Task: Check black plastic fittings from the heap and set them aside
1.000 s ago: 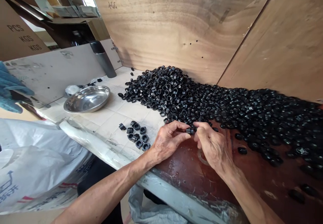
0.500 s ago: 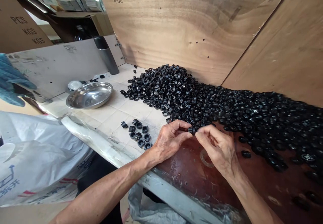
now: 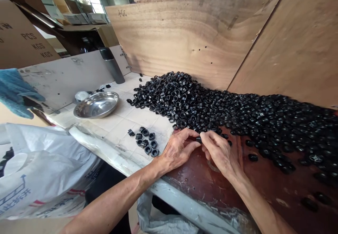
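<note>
Between the thumb and forefinger of my left hand (image 3: 176,147) is a small black plastic part (image 3: 198,139), held just above the brown board (image 3: 190,177). My right hand (image 3: 218,153) closes its fingertips against the right side of that part, and they hide much of it. Beyond both hands rises a heap of black plastic rings (image 3: 171,93). It runs rightward into a spread of flatter black plastic caps (image 3: 280,121). Left of my left hand, a small group of black ring-shaped pieces (image 3: 145,143) lies on the pale tabletop (image 3: 116,132).
A shallow steel bowl (image 3: 97,105) and a dark flask (image 3: 113,67) stand at the left. Plywood panels (image 3: 185,33) wall off the back. White sacks (image 3: 39,177) hang beside the table's left edge, below a blue glove (image 3: 18,89). Cardboard boxes (image 3: 23,37) stand behind.
My right hand has moved left and its fingers now press up against the black part in my left hand. The view has tilted up a little and turned right.
</note>
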Demonstrator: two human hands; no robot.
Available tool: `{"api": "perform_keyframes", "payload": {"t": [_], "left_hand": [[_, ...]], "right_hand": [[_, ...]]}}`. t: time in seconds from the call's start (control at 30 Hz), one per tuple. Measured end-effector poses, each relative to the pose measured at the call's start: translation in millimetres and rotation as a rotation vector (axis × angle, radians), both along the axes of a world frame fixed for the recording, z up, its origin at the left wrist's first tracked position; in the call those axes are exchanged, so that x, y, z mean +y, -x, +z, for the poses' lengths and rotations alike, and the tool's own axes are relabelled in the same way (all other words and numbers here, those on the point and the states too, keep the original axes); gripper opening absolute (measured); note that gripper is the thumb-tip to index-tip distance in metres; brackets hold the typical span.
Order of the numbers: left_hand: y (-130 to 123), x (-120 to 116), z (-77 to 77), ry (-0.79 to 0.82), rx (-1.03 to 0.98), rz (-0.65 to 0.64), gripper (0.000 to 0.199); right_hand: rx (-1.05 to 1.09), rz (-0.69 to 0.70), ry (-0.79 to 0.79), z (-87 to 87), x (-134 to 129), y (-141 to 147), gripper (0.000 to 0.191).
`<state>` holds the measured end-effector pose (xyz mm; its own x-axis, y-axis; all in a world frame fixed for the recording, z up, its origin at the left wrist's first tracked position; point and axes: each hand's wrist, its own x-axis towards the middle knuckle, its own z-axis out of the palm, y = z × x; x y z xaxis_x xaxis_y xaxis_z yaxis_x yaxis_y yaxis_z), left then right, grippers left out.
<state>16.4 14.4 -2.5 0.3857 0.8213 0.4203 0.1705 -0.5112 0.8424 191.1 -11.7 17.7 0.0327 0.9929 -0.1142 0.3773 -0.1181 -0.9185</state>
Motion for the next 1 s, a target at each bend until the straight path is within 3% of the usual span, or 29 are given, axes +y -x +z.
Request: {"api": "perform_keyframes", "payload": {"t": [0.1, 0.17, 0.33, 0.43, 0.57, 0.63, 0.7, 0.8, 0.9, 1.0], "left_hand": [[-2, -2, 5.0, 0.208, -0.056, 0.038, 0.019], [-2, -1, 3.5, 0.178, -0.027, 0.054, 0.019], [5, 1, -6.9, -0.282, 0.195, 0.024, 0.018], [11, -5, -6.8, -0.470, 0.317, -0.059, 0.025], [34, -21, -5.0, -0.512, 0.557, -0.129, 0.028], [54, -23, -6.4, -0.491, 0.670, -0.118, 0.021], [78, -18, -7.8, -0.499, 0.743, -0.094, 0.018], [103, -5, -5.2, -0.588, 0.804, 0.018, 0.017], [96, 1, 2.0, -0.625, 0.790, 0.184, 0.016], [57, 1, 4.0, -0.505, 0.709, 0.182, 0.014]], "right_hand": [[-0.053, -0.001, -0.118, 3.5, -1, 0, 0.028], [-0.025, 0.002, -0.104, 5.6, -1, 1, 0.026], [0.412, -0.006, 0.122, 2.5, -1, 8, 0.030], [0.452, 0.027, 0.207, -1.1, 1, 7, 0.033], [0.201, -0.055, 0.143, 2.3, 8, -18, 0.038], [-0.197, -0.121, -0.017, 6.7, 14, -37, 0.033], [-0.535, -0.098, -0.085, 9.5, 18, -53, 0.023], [-0.647, -0.029, -0.068, 7.1, 20, -63, 0.010], [-0.672, -0.010, -0.070, 2.3, 20, -65, 0.008], [-0.707, -0.015, -0.085, 2.2, 20, -66, 0.008]]}}
